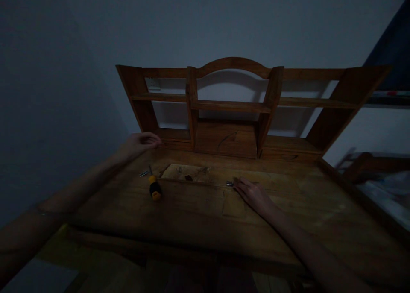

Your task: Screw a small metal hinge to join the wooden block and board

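My left hand is raised above the left back of the wooden desk, its fingertips pinched together. Whatever they hold is too small and dark to name. Lower down, my right hand rests near the desktop's middle, fingers closed on a small shiny metal piece whose far part they hide. Just below it lies a small rectangular wooden panel. A black-and-yellow screwdriver lies on the left, shaft pointing away from me. Beside its tip are small metal parts.
A pale, stained wooden board lies between the screwdriver and my right hand. At the back of the desktop stands a wooden shelf unit with open compartments, against the wall. The room is dim.
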### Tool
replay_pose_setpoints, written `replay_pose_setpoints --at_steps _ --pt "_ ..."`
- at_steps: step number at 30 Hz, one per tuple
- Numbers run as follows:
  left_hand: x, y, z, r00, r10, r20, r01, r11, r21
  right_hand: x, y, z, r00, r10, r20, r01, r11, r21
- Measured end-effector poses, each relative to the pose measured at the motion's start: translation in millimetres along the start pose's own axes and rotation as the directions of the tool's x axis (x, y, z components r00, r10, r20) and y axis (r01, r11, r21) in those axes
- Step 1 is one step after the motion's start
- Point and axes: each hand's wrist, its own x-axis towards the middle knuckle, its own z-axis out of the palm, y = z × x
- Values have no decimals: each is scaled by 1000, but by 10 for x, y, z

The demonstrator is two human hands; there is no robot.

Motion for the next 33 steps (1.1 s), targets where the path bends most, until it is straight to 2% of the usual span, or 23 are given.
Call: replay_pose_setpoints --at_steps 4,6,8,10,13,16,20,22,27,33 --pt "38 732 765 994 91 -52 -100 976 -192 -11 14 -3 1000 -18 6 18 1000 -4" --pt "9 972 1212 988 133 -81 -152 936 -318 -17 17 -15 999 -32 10 33 999 -11" --pt "-25 1088 1637 981 170 -89 -192 894 -406 -21 10 -37 999 -45 12 45 999 -19" --pt "-68 1099 1999 988 153 -31 -150 871 -467 -22 -3 -63 999 -51 13 51 998 -25" --pt "-155 997 2364 992 104 75 -53 864 -501 -19 -28 -92 998 -53 16 53 998 -36" --pt "-245 857 2517 991 48 126 20 870 -493 -15 -51 -105 999 -40 23 41 998 -43" --pt "-324 760 2553 980 -50 193 142 853 -501 -10 -69 -124 999 -28 40 29 999 -39" --pt "-353 757 2565 970 -60 236 176 841 -511 -8 -71 -135 999 -25 47 27 999 -37" --pt "-421 775 2616 947 14 321 169 828 -534 -8 -70 -155 998 -19 53 22 999 -44" --pt "-429 748 2601 919 119 376 78 880 -468 -14 -69 -149 999 -13 46 16 998 -62"
